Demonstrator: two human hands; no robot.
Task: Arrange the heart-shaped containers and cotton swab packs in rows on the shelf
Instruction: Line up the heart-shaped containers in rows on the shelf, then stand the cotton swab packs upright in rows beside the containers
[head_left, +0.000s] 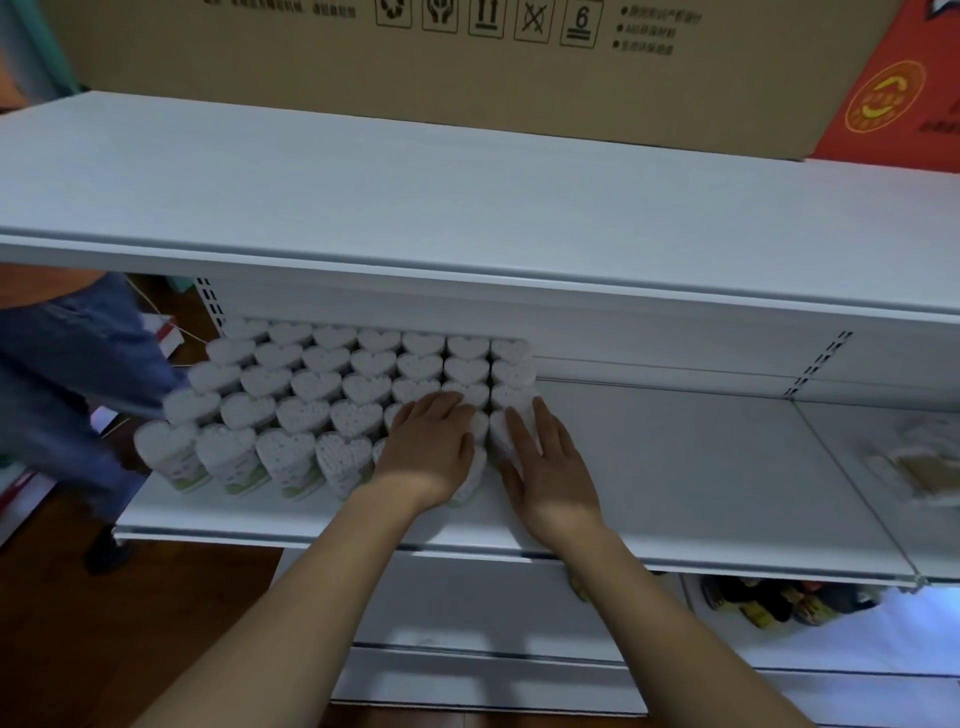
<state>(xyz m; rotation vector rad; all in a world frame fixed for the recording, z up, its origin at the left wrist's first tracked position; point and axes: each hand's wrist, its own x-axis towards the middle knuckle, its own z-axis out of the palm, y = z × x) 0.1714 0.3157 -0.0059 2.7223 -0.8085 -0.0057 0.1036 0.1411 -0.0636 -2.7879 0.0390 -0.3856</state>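
Several white heart-shaped containers (306, 415) filled with cotton swabs stand in tight rows on the left part of the middle shelf (701, 467). My left hand (431, 447) lies flat, fingers straight, on top of the containers at the front right of the block. My right hand (545, 462) presses with straight fingers against the right side of the rightmost front containers. A few clear cotton swab packs (919, 467) lie at the far right of the shelf, blurred.
A white upper shelf (467, 208) overhangs the work area, with a large cardboard box (467, 52) on it. A person in blue jeans (78, 364) stands at the left. Dark bottles (769, 603) sit on a lower shelf at the right.
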